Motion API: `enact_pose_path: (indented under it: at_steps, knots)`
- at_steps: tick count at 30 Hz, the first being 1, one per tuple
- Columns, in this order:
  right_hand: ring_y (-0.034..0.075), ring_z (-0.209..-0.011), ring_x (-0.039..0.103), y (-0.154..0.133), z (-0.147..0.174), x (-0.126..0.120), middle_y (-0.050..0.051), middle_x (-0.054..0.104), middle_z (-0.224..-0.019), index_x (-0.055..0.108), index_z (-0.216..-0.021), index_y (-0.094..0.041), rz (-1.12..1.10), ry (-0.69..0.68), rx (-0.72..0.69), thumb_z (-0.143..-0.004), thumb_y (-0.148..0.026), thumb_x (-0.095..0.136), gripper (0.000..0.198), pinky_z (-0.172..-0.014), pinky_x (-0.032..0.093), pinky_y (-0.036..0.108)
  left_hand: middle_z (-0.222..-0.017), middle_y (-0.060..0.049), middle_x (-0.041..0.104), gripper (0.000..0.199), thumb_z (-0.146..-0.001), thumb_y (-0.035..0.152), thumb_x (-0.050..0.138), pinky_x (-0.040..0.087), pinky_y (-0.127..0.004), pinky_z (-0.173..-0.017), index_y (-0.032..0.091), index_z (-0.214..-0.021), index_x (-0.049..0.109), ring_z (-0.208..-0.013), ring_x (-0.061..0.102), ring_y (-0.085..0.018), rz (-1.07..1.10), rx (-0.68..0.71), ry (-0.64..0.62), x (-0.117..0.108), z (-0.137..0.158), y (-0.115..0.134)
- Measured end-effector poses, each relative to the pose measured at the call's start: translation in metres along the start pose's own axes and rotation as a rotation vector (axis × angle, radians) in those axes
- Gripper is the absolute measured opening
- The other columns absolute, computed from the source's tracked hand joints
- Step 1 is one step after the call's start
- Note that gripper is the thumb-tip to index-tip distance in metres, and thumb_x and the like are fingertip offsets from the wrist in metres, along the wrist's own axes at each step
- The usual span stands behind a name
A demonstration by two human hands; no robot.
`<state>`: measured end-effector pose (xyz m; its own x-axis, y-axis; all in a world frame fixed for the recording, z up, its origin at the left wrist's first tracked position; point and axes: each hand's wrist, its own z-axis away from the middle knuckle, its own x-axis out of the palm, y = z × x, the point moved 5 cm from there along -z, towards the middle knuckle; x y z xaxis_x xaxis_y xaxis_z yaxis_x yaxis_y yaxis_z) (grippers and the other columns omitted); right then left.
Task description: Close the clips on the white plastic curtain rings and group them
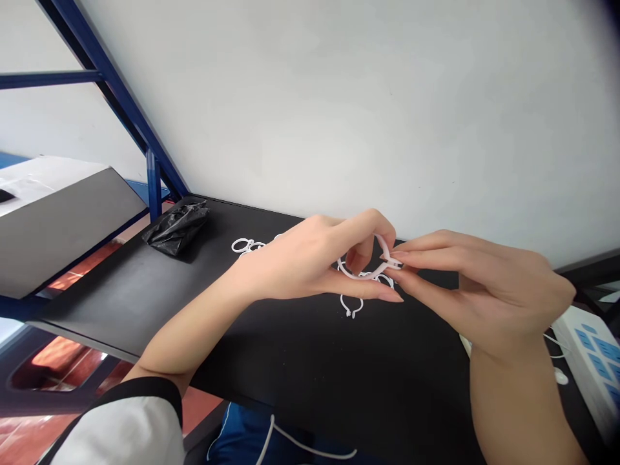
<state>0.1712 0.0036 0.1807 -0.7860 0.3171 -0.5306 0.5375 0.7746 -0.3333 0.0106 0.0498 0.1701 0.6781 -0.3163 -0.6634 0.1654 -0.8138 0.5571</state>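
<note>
A white plastic curtain ring (358, 277) is held up above the black table, between both hands. My left hand (314, 255) curls round the ring's left side, with fingers over its top and thumb beneath. The thumb and fingers of my right hand (498, 290) pinch the ring's clasp ends at its right side. Beyond and below the hands lie several more white rings; one open ring (349, 314) shows just under the left hand. Others (241, 240) lie to the left, partly hidden behind the left hand.
The black table (310, 361) stands against a pale wall (290, 116). A crumpled black plastic bag (177, 229) lies at its far left corner. On the right is a white power strip (593, 368) with blue sockets. A blue metal frame (123, 103) rises at the left.
</note>
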Motion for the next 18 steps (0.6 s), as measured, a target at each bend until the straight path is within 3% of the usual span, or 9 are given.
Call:
enact_pose_path:
  at_steps: [8,18]
  knots:
    - [0.018,-0.063,0.069,-0.0014,-0.0001,-0.0042,-0.003,0.077,-0.09,0.074,-0.104,-0.04,0.032,-0.028,-0.041,-0.077,-0.012,0.077,0.038,-0.049,0.056,0.032,-0.06,0.008,0.051,0.042,-0.084,0.054,0.067,0.039,-0.019,-0.052,0.019,-0.104,0.055,-0.05,0.046,-0.006,-0.008,0.058,0.071,-0.0018,0.0006,0.0029]
    - [0.019,-0.065,0.071,-0.0048,-0.0005,-0.0056,-0.004,0.077,-0.094,0.075,-0.102,-0.041,0.043,-0.01,-0.048,-0.077,-0.01,0.076,0.04,-0.05,0.058,0.034,-0.054,0.01,0.045,0.043,-0.083,0.054,0.067,0.036,-0.019,-0.048,0.018,-0.102,0.054,-0.045,0.04,-0.005,-0.013,0.058,0.101,-0.0026,0.0016,0.0032]
